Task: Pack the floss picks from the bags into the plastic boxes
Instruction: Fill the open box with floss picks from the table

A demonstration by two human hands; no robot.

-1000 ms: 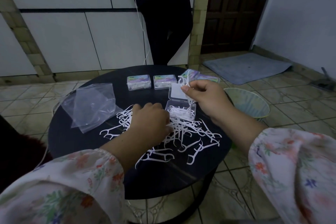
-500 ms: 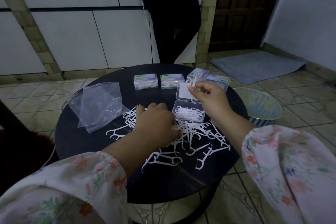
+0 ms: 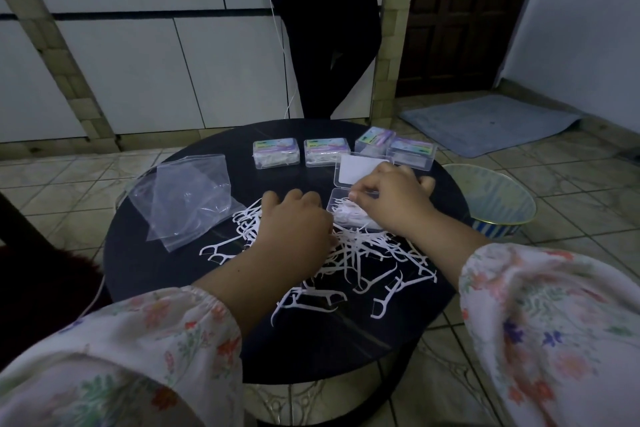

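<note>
Round dark surface [image 3: 166,274] carries a loose pile of white floss picks [image 3: 360,263] with empty clear bags [image 3: 188,198] to its left. Left hand [image 3: 294,225] rests curled on the pile. Right hand [image 3: 391,199] pinches picks over the open plastic box [image 3: 337,199]; four closed boxes [image 3: 276,152] sit behind.

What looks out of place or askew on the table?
One closed box at the far right leans tilted on its neighbour, while two others lie flat. Loose floss picks are scattered, as the task expects.
</note>
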